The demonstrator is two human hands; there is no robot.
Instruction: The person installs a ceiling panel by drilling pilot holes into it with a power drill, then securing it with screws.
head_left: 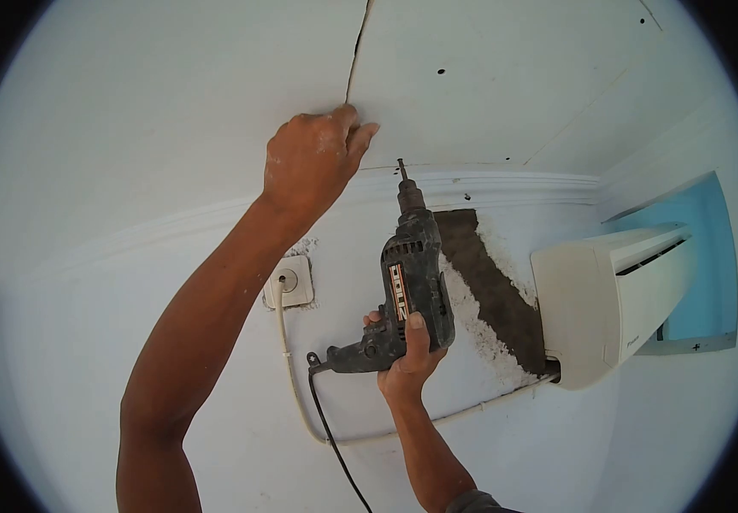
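Note:
My left hand [313, 158] is raised against the white ceiling panel [506, 77], at the lower end of a dark crack. Its fingers are curled together, and whatever is between them is too small or hidden to make out. In my right hand [409, 363] is a black power drill [413, 274], held from below with the thumb across its body. The drill points upward, its thin bit [401, 169] near the seam where ceiling and moulding meet. A black cord hangs from the handle.
A white air conditioner [583, 308] is mounted at the right, beside a blue-tinted recess [711, 256]. Between it and the drill runs a rough dark patch [493, 291] on the wall. A socket [292, 280] with a plugged white cable sits behind my left forearm.

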